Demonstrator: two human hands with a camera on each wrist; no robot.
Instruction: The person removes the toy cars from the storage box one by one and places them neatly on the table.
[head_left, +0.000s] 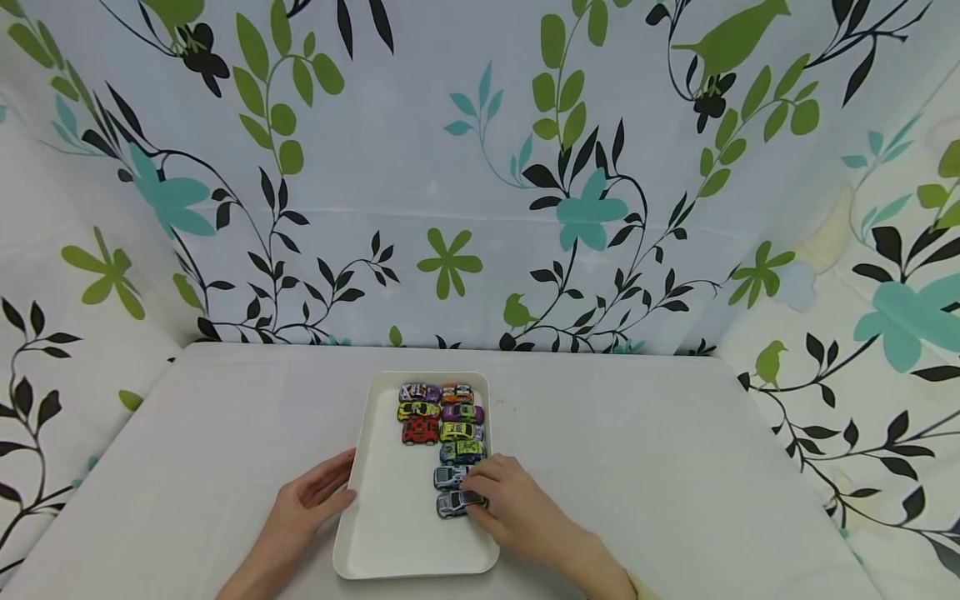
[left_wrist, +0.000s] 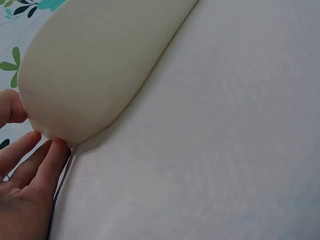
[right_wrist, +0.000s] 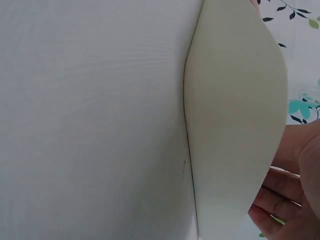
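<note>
The tray point(right_wrist: 235, 125) wall fills the right, resting on the bench point(right_wrist: 90, 120). The right hand point(right_wrist: 292, 200) curls at the tray's lower right edge.

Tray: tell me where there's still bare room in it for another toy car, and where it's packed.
The tray is bare along its left side, from the left rim beside the left hand down to the near rim. The far right is crowded: two rows of toy cars, with the right hand on the nearest grey car.

White table point(head_left: 637, 467), plain top. Cream tray point(head_left: 390, 533) lies directly on it, near edge, approx centre, w/ long side running near-to-far.
</note>
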